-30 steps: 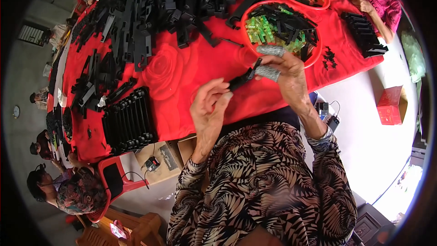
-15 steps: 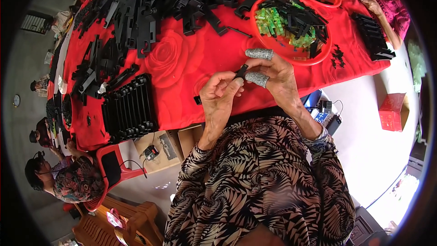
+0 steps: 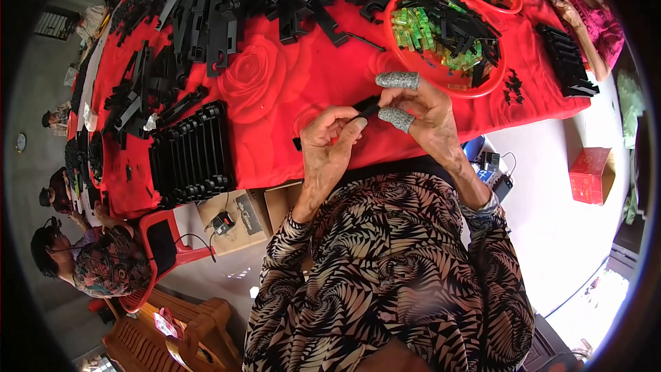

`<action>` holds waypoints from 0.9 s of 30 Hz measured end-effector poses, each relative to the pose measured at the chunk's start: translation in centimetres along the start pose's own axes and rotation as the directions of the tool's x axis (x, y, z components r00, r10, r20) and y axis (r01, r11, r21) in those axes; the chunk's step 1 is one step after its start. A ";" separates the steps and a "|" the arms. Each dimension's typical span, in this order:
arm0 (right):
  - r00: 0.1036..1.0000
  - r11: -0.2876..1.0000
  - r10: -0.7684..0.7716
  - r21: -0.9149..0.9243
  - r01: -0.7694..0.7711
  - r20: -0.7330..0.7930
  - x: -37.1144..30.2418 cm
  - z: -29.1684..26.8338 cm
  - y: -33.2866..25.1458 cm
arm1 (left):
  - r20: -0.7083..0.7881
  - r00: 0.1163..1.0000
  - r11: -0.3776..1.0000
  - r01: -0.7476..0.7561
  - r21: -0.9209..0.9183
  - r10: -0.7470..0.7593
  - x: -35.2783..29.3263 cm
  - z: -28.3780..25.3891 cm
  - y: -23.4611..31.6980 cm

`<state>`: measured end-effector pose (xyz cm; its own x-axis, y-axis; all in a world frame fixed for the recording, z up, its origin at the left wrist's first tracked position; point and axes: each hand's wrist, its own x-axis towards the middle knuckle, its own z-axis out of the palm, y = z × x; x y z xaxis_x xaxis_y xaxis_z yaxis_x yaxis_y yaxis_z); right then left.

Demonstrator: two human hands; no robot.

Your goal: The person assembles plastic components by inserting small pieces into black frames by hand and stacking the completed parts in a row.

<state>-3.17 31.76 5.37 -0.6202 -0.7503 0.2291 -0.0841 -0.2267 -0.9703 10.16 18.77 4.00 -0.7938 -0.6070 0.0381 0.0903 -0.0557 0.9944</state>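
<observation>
A small black plastic piece (image 3: 368,106) is held between my two hands over the near part of the red-covered table. My left hand (image 3: 326,143) pinches one end of it with thumb and fingers. At the other end, my right hand (image 3: 430,118) closes its thumb and index finger, both wearing grey fabric finger sleeves, on the piece. My fingers hide part of its shape. Just beyond my right hand stands a round red basket (image 3: 500,77) with black plastic parts (image 3: 460,31) and clear yellow-green pieces (image 3: 413,27) in it.
Long black plastic parts (image 3: 220,24) lie heaped at the far left. A row of black parts (image 3: 193,155) sits left of me, another stack (image 3: 566,62) at the right edge. A second red basket (image 3: 518,1) stands far right. Co-workers sit left (image 3: 103,262) and far right (image 3: 592,21).
The black piece has turned flatter, and more of it shows between my hands. My right hand has shifted slightly right. The whole view has shifted a little.
</observation>
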 end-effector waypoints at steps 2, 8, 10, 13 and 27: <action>0.999 1.000 0.015 -0.023 -0.014 0.038 0.0 -0.1 -0.1 | 0.064 0.998 0.999 -0.021 0.048 0.018 0.1 -0.4 -0.1; 0.987 0.992 0.051 -0.121 -0.033 0.150 -0.6 -0.5 -0.3 | 0.237 0.965 0.953 -0.169 0.252 0.109 0.2 -2.0 -0.1; 0.983 0.988 0.043 -0.156 -0.016 0.176 -1.0 -0.5 0.0 | 0.275 0.950 0.919 -0.234 0.316 0.148 0.1 -2.0 0.5; 0.984 0.959 -0.036 -0.271 0.084 0.176 -1.7 -0.3 0.3 | 0.325 0.931 0.871 -0.292 0.394 0.165 -0.3 -1.9 0.7; 0.993 0.944 0.005 -0.328 0.033 0.114 -5.2 0.5 1.1 | 0.233 0.959 0.901 -0.241 0.361 0.163 -3.7 -0.8 -1.0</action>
<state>0.30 35.11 3.19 -0.5277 -0.8171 0.2320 -0.3561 -0.0351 -0.9338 13.45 20.45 2.80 -0.8865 -0.4064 0.2215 0.0553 0.3821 0.9225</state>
